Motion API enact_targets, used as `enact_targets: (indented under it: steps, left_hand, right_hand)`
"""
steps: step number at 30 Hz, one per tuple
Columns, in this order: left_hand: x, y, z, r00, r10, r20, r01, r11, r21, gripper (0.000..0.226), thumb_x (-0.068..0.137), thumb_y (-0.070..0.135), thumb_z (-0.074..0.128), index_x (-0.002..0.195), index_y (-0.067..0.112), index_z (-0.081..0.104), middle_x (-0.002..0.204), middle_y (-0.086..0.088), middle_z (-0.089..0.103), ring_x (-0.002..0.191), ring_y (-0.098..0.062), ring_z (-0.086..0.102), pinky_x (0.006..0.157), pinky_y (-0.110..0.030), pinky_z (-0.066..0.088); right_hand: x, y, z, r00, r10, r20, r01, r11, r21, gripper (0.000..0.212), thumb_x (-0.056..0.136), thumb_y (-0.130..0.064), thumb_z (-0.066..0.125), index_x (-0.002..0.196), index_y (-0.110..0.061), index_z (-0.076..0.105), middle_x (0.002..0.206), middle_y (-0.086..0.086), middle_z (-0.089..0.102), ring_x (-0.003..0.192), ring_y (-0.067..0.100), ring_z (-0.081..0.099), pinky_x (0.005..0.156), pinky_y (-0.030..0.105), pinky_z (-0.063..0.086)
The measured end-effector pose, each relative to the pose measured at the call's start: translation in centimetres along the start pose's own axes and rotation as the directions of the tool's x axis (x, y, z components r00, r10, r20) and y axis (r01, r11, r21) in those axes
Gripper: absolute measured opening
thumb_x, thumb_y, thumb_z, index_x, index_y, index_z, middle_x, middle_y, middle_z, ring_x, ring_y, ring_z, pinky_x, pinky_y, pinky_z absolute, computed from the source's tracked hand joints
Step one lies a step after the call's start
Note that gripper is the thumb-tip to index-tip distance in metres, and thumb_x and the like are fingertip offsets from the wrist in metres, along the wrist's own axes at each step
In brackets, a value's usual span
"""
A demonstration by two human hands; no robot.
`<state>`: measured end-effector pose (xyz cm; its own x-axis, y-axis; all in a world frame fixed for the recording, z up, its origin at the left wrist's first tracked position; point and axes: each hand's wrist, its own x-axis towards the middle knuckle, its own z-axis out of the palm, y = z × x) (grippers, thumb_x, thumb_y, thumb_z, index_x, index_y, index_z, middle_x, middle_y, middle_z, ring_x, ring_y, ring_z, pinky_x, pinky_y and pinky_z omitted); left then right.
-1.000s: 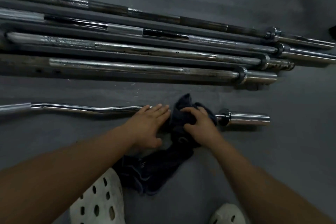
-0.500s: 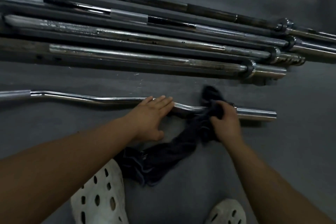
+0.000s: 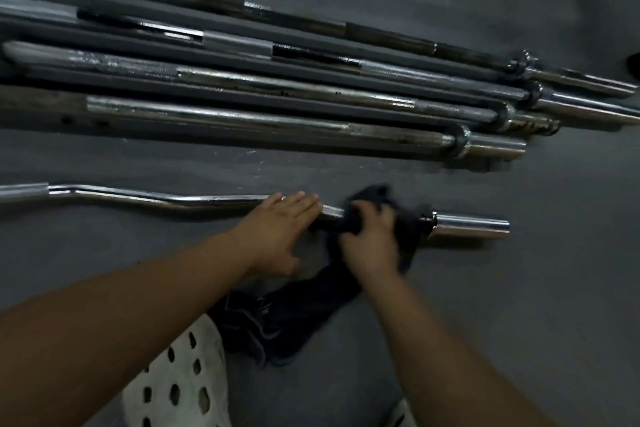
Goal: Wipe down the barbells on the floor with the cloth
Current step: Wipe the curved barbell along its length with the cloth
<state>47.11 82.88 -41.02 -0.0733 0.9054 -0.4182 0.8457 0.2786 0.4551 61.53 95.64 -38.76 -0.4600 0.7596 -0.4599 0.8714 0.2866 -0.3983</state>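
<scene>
A chrome curl bar [image 3: 145, 196] with bends in its shaft lies across the dark floor in front of me. My left hand [image 3: 277, 229] presses flat on its shaft with straight fingers. Just to the right, my right hand [image 3: 370, 243] grips a dark cloth [image 3: 301, 308] wrapped round the shaft, close to the collar and the chrome sleeve [image 3: 471, 224]. The cloth's loose end trails down over the floor toward my foot. Behind the curl bar, several long straight barbells [image 3: 277, 128] lie side by side.
My white perforated clog [image 3: 180, 381] shows at the bottom, with a second one [image 3: 401, 414] at the lower edge. The grey floor [image 3: 536, 305] stretches right of my arm. The straight barbells' sleeve ends [image 3: 495, 146] point right.
My right hand slid the cloth right to the collar, then back left along the shaft toward my left hand. The left hand stayed pressed on the bar.
</scene>
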Motion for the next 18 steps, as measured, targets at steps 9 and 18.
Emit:
enact_targets:
  steps: [9, 18]
  left_hand:
    - [-0.1, -0.3, 0.5, 1.0, 0.006, -0.029, -0.006, 1.0, -0.003, 0.104, 0.078, 0.045, 0.064, 0.158, 0.021, 0.003, 0.166, 0.001, -0.005, 0.152, -0.015, -0.002, 0.122, -0.036, 0.001]
    - [-0.2, -0.5, 0.1, 1.0, 0.023, -0.018, -0.023, 1.0, -0.007, 0.102, 0.079, 0.045, 0.064, 0.158, 0.02, 0.005, 0.166, -0.001, -0.001, 0.152, -0.016, 0.001, 0.121, -0.035, 0.001]
  right_hand:
    - [0.8, 3.5, -2.2, 0.985, 0.104, -0.141, -0.097, 0.994, 0.053, 0.066, 0.083, -0.012, 0.067, 0.145, -0.022, 0.047, 0.159, 0.014, 0.024, 0.135, 0.036, 0.044, 0.108, 0.036, 0.038]
    - [-0.3, 2.9, -1.3, 0.976, -0.168, 0.137, 0.207, 0.912, -0.354, 0.095, 0.077, -0.027, 0.077, 0.154, -0.035, 0.021, 0.163, 0.006, 0.005, 0.128, 0.036, 0.051, 0.096, 0.041, 0.048]
